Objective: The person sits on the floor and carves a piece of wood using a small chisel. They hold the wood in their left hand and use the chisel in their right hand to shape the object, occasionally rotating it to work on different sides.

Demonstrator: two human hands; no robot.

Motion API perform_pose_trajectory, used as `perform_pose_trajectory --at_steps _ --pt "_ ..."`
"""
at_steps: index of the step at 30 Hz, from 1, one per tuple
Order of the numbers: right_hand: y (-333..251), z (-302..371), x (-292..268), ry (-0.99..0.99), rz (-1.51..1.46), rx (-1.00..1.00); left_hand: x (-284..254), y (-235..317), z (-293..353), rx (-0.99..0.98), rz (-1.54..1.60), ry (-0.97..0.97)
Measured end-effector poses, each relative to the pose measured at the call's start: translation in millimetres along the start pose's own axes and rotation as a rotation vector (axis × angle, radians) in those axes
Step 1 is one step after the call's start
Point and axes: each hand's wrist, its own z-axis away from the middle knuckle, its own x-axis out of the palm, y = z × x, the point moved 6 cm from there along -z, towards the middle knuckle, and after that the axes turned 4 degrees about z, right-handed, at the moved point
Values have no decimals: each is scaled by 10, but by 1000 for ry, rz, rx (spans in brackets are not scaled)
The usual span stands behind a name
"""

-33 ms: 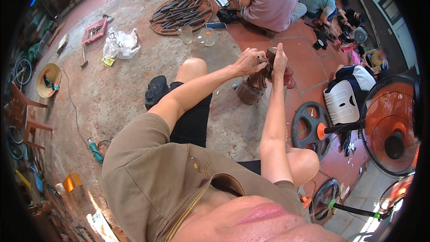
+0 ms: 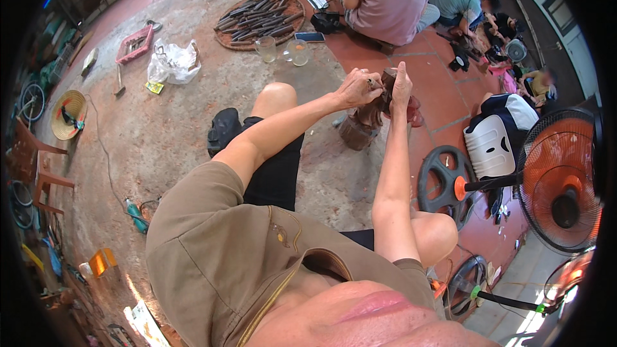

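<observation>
Together, we are gripping the wooden carving (image 2: 376,112): left hand (image 2: 355,88) clamped on its top, right hand (image 2: 402,87) pressing flat beside. Its long axis is running down from our grip to the floor (image 2: 160,135).

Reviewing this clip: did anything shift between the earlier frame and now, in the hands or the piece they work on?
No visible change. The left hand and right hand remain on the top of the dark brown carved wooden piece, which stands on the concrete floor in the same place. The orange fan and round tray of tools also stayed put.
</observation>
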Motion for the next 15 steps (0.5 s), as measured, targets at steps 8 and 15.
perform_pose_trajectory --at_steps 8,15 --pt "28 -52 -79 -12 54 -43 18 51 -31 7 12 75" --pt "-76 60 19 -47 26 20 17 -37 12 -36 57 79"
